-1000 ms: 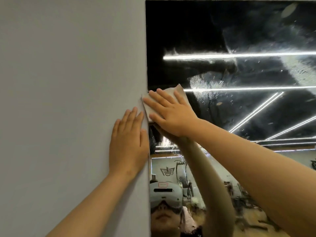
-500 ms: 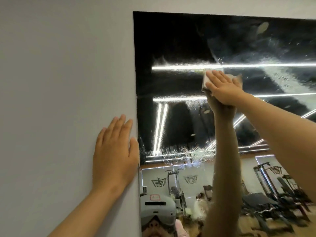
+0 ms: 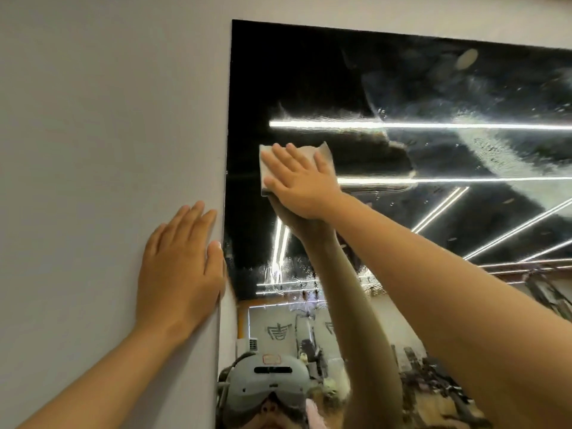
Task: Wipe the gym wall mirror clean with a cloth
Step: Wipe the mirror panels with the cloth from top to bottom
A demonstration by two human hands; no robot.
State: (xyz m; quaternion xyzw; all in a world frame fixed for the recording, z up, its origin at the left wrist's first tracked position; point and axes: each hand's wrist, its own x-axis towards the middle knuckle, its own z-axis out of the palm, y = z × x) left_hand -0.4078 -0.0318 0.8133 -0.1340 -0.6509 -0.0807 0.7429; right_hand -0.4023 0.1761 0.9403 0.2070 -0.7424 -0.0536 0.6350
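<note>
The wall mirror fills the right of the view, its left edge running down the middle. A pale grey cloth lies flat on the glass near that left edge. My right hand presses the cloth against the mirror with straight, spread fingers; most of the cloth is hidden under the palm. My left hand rests flat on the white wall just left of the mirror's edge, holding nothing. Wet smears and droplets cover the glass to the right of the cloth.
The mirror's top edge meets white wall near the top of the view. The glass reflects ceiling light strips, gym machines and a person wearing a headset at the bottom.
My right hand slid the cloth from the mirror's left edge out to the right and up, then back left toward the edge. The left hand stayed on the wall.
</note>
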